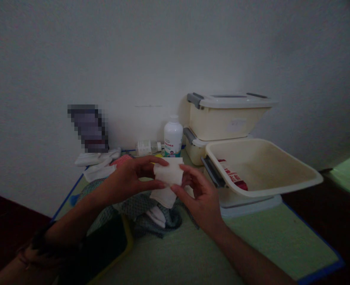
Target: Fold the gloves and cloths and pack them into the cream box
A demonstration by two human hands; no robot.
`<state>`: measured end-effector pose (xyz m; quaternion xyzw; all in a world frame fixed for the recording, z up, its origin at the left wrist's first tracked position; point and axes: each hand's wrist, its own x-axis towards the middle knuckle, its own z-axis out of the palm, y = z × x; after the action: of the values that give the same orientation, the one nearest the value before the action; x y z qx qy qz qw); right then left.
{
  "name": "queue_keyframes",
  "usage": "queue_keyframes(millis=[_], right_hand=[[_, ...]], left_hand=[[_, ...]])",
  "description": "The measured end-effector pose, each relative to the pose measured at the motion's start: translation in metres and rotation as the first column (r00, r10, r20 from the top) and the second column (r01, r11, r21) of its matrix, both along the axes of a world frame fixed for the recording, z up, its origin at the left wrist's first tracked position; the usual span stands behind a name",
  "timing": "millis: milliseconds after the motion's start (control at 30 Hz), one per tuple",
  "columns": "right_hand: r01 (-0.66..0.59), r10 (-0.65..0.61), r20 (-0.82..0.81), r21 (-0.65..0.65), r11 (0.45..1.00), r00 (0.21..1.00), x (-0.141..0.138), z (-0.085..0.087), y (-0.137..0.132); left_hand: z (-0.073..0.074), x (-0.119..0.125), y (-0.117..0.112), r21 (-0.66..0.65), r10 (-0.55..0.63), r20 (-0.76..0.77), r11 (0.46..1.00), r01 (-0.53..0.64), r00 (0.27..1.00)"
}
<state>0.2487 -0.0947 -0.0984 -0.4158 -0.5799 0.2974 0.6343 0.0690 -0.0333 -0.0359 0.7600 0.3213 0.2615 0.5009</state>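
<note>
Above the middle of the table, both hands hold a small white folded cloth [169,172] between them. My left hand [130,176] pinches its left side with thumb and fingers. My right hand [198,194] grips its right side the same way. Whether it is fabric or paper I cannot tell. Just below it lies another white piece [164,197], partly covered. Under the hands spreads a crumpled grey-green knitted cloth [169,217]. A dark, yellow-edged object [109,241] lies beneath my left forearm, mostly in shadow.
An open cream bin [270,162] on the right holds a red-and-white packet [233,174]. Behind it are stacked lidded boxes [222,120]. A white bottle [173,136] stands by the wall, beside a clear bottle on its side [147,147]. A blurred-out dark device [90,128] leans at left.
</note>
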Motion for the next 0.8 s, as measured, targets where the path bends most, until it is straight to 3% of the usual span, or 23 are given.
queue_keyframes(millis=[267,467,633,700,800], right_hand=[[0.030,-0.037,0.113,0.065,0.997,0.993,0.0007,0.0027,-0.0004],[0.047,-0.054,0.131,0.061,0.997,0.990,0.0018,0.0035,0.0002],[0.020,-0.026,0.135,0.050,0.999,0.991,0.0017,0.0030,-0.0006],[0.007,-0.012,0.134,0.036,0.999,0.991,0.0012,0.0031,-0.0018],[0.032,-0.037,0.151,0.041,0.999,0.988,0.0010,0.0038,-0.0038]], left_hand=[[0.0010,-0.0004,-0.0001,0.038,0.092,-0.024,0.995,-0.091,0.995],[0.0070,0.0004,0.0002,0.337,0.146,-0.228,0.939,-0.063,0.963],[0.0059,-0.0023,0.0043,0.509,0.170,-0.258,0.861,-0.015,0.951],[0.0062,-0.0032,0.0046,0.524,0.178,-0.237,0.851,-0.028,0.955],[0.0074,-0.0032,0.0031,0.403,0.106,-0.199,0.915,-0.017,0.974]])
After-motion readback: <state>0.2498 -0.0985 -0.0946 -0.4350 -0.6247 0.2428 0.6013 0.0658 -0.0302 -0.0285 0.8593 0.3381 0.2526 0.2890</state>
